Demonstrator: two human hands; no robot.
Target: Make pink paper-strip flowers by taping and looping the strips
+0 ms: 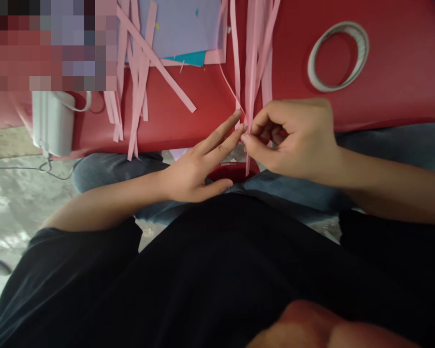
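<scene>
Long pink paper strips [254,53] hang toward me over the front edge of the red table. My right hand [293,137] pinches one narrow strip between thumb and forefinger, close to its near end. Beside it, my left hand [203,166] has its fingers stretched out and apart, the fingertips at the same strip. A thin curled strip [230,84] runs down to where the fingertips of both hands meet. The exact contact there is too small to make out.
A roll of tape [313,63] rests on the red table [290,29] at the right. More pink strips [139,82] lie at the left beside lilac sheets [188,26] and a blue scrap [194,59]. A white device [52,123] with a cable stands at the left edge.
</scene>
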